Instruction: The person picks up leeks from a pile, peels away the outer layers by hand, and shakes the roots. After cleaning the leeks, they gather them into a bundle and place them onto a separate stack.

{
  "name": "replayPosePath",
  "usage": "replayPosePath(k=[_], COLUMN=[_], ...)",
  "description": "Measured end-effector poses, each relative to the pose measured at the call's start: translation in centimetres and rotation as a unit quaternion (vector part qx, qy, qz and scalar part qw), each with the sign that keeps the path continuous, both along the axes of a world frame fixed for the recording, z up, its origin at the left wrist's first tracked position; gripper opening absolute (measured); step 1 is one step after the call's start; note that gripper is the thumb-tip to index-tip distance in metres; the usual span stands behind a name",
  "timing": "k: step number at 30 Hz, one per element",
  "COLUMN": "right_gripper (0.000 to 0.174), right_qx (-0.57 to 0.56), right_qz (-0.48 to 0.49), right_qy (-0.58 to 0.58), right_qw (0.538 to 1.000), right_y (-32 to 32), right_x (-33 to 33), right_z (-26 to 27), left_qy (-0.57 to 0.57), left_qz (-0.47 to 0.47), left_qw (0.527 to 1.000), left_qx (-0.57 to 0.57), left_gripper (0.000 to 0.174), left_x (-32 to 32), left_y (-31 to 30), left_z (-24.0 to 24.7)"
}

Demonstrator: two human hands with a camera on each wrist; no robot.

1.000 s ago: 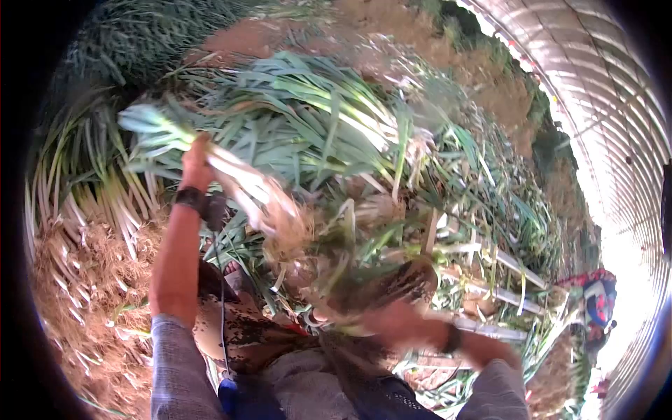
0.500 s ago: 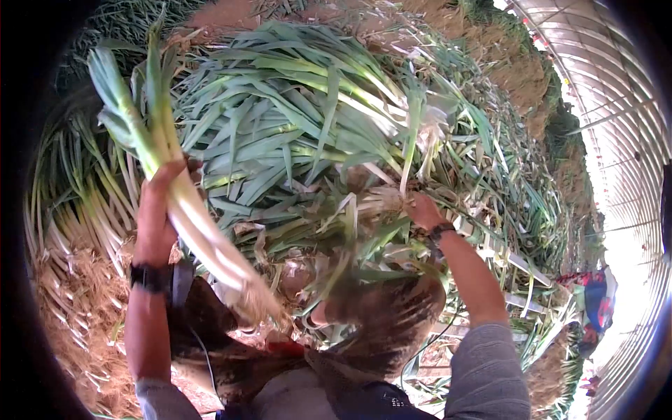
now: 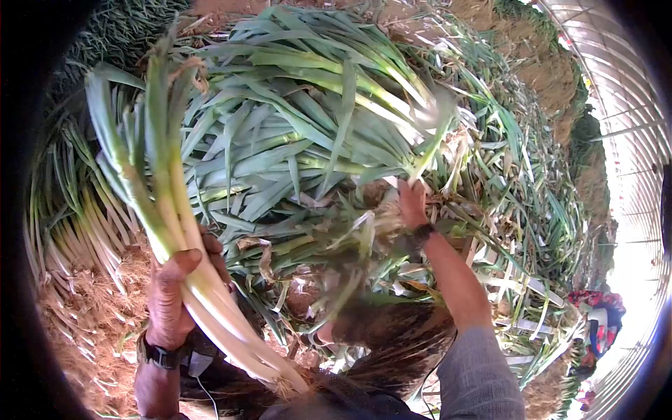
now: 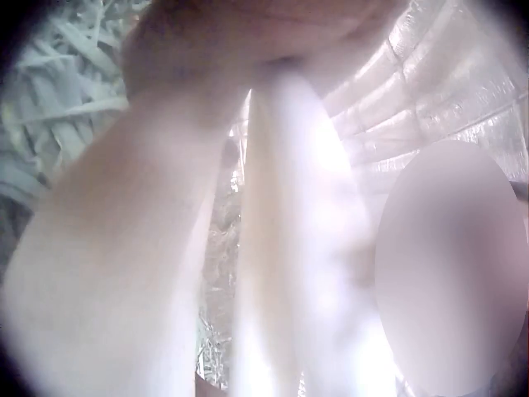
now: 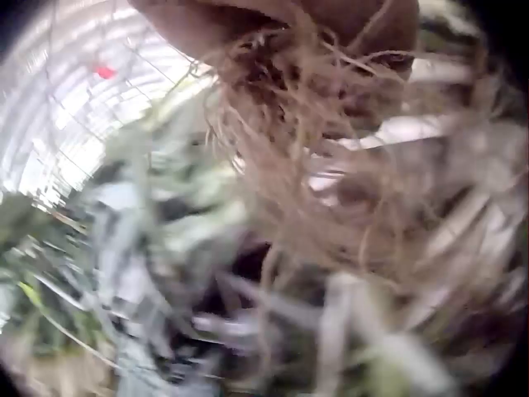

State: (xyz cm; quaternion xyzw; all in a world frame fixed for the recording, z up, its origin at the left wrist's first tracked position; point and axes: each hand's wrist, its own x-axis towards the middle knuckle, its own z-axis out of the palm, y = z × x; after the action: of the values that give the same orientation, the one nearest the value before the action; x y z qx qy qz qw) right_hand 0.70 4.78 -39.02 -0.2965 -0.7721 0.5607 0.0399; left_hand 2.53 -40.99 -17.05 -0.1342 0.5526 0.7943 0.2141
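My left hand (image 3: 171, 297) grips a small bunch of leeks (image 3: 217, 308) by the white shafts, thumb across the front. Green tops lean up and away to the left, and the roots hang close to my lap. Blurred white shafts (image 4: 273, 248) fill the left wrist view below the hand (image 4: 264, 41). At the near right edge of the leek pile (image 3: 280, 147), my right hand (image 3: 411, 204) holds a leek (image 3: 428, 157) at its root end. Its tangled brown roots (image 5: 306, 165) dangle under the right hand (image 5: 281, 21) in the right wrist view.
More leeks (image 3: 91, 224) lie in a row at the left, roots toward me. Loose leaves and trimmings (image 3: 518, 189) cover the ground at the right, partly over pale slats (image 3: 521, 280). My bent knee (image 3: 399, 336) is below the right arm. Patterned red cloth (image 3: 602, 322) shows far right.
My left hand has brought the bunch down and nearer, its roots now by my lap. The right hand has swung up from beside my knee to the pile and taken hold of a leek.
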Motion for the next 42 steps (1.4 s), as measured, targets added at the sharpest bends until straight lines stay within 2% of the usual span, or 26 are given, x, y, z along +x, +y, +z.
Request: replayPosePath(k=[2, 5, 6, 7, 8, 9, 11, 12, 14, 15, 17, 22, 24, 26, 27, 29, 30, 31, 33, 35, 37, 38, 39, 40, 41, 42], right_gripper=[0.019, 0.016, 0.025, 0.027, 0.028, 0.028, 0.034, 0.034, 0.042, 0.042, 0.046, 0.041, 0.04, 0.04, 0.04, 0.035, 0.026, 0.026, 0.022, 0.025, 0.033, 0.037, 0.044, 0.051, 0.055, 0.056], right_qx=[-0.125, -0.176, -0.197, -0.095, 0.006, 0.007, 0.034, 0.036, 0.08, 0.086, -0.189, -0.202, -0.195, 0.084, 0.087, -0.006, 0.073, 0.07, 0.11, 0.002, 0.124, 0.204, 0.385, 0.501, 0.361, 0.397], right_qz=[-0.019, 0.053, 0.194, 0.256, 0.314, 0.313, 0.451, 0.449, 0.504, 0.502, 0.478, 0.478, 0.467, 0.516, 0.509, 0.548, 0.575, 0.571, 0.764, 0.79, 0.572, 0.545, 0.527, 0.438, 0.383, 0.337], right_qy=[0.089, 0.105, 0.16, 0.174, 0.185, 0.189, 0.296, 0.297, 0.164, 0.167, 0.214, 0.102, 0.1, 0.206, 0.206, -0.037, -0.056, -0.056, -0.078, -0.038, -0.352, -0.109, -0.126, -0.119, -0.129, -0.07], right_qw=[0.988, 0.977, 0.948, 0.946, 0.931, 0.931, 0.841, 0.842, 0.845, 0.844, 0.831, 0.848, 0.857, 0.827, 0.831, 0.836, 0.813, 0.816, 0.63, 0.613, 0.731, 0.806, 0.748, 0.737, 0.84, 0.851], right_y=[-8.9, -17.2, -18.4, -19.9, -21.3, -22.8, -24.9, -25.0, -24.6, -25.0, -26.0, -26.2, -25.7, -24.8, -24.1, -22.4, -21.6, -21.0, -18.9, -16.8, -13.1, -7.5, -5.5, -2.7, -1.8, 1.3], right_x=[0.4, 3.5, 4.4, 5.4, 6.4, 7.5, 9.5, 9.9, 9.9, 10.2, 10.8, 14.3, 16.8, 19.0, 19.7, 20.8, 20.6, 21.0, 20.9, 22.7, 19.1, 19.1, 15.4, 13.7, 10.4, 8.7], right_z=[9.2, 15.9, 15.6, 15.1, 14.4, 13.9, 13.4, 14.4, 16.5, 16.4, 15.6, 19.1, 18.1, 17.1, 18.2, 21.7, 22.5, 23.4, 25.2, 25.3, 27.6, 22.3, 22.1, 19.2, 19.8, 15.1], left_qy=[0.001, 0.021, 0.033, 0.045, 0.071, 0.079, 0.114, 0.102, 0.087, 0.069, 0.067, 0.067, 0.05, 0.061, 0.072, 0.085, 0.076, 0.068, 0.092, 0.132, 0.152, 0.152, 0.156, 0.145, 0.129, 0.128], left_qz=[0.012, -0.013, -0.027, -0.04, -0.04, -0.063, -0.023, -0.024, -0.021, -0.017, -0.013, -0.011, -0.019, -0.023, -0.026, -0.017, -0.014, -0.011, 0.007, 0.053, 0.124, 0.131, 0.138, 0.129, 0.121, 0.085], left_qw=[0.999, 0.998, 0.997, 0.996, 0.996, 0.995, 0.992, 0.993, 0.991, 0.988, 0.985, 0.982, 0.985, 0.983, 0.981, 0.975, 0.981, 0.986, 0.979, 0.979, 0.972, 0.975, 0.976, 0.98, 0.984, 0.988], left_qx=[0.036, 0.059, 0.062, 0.063, 0.023, -0.005, 0.042, 0.054, 0.098, 0.138, 0.16, 0.179, 0.166, 0.173, 0.179, 0.206, 0.18, 0.152, 0.183, 0.144, 0.127, 0.096, 0.065, 0.046, 0.024, 0.02], left_gripper=[0.05, 0.053, 0.054, 0.055, 0.07, 0.066, 0.06, 0.059, 0.057, 0.055, 0.053, 0.045, 0.04, 0.04, 0.04, 0.04, 0.04, 0.04, 0.038, 0.035, 0.033, 0.035, 0.038, 0.04, 0.042, 0.041], left_x=[0.3, 0.5, 0.6, 0.7, 0.8, 0.7, 1.0, 1.1, 1.1, 1.0, 0.7, 0.1, 0.4, 0.8, 0.8, 0.9, 0.8, 0.6, -0.5, -2.4, -3.1, -3.1, -2.7, -2.4, -1.8, -1.4], left_y=[0.8, 1.8, 2.0, 2.2, 2.7, 2.2, 3.6, 3.1, 2.8, 2.6, 2.2, 2.4, 2.4, 2.4, 2.6, 3.2, 3.4, 3.6, 3.1, 1.7, 0.9, 0.6, 0.2, 0.5, 0.6, 0.3], left_z=[-0.9, -0.5, -0.5, -0.6, -0.1, -0.3, -0.4, -0.6, -0.5, -0.5, -1.5, -2.0, -2.0, -2.1, -2.3, -2.5, -2.5, -2.5, -3.1, -3.1, -2.9, -2.7, -2.4, -1.8, -1.6, -2.1])
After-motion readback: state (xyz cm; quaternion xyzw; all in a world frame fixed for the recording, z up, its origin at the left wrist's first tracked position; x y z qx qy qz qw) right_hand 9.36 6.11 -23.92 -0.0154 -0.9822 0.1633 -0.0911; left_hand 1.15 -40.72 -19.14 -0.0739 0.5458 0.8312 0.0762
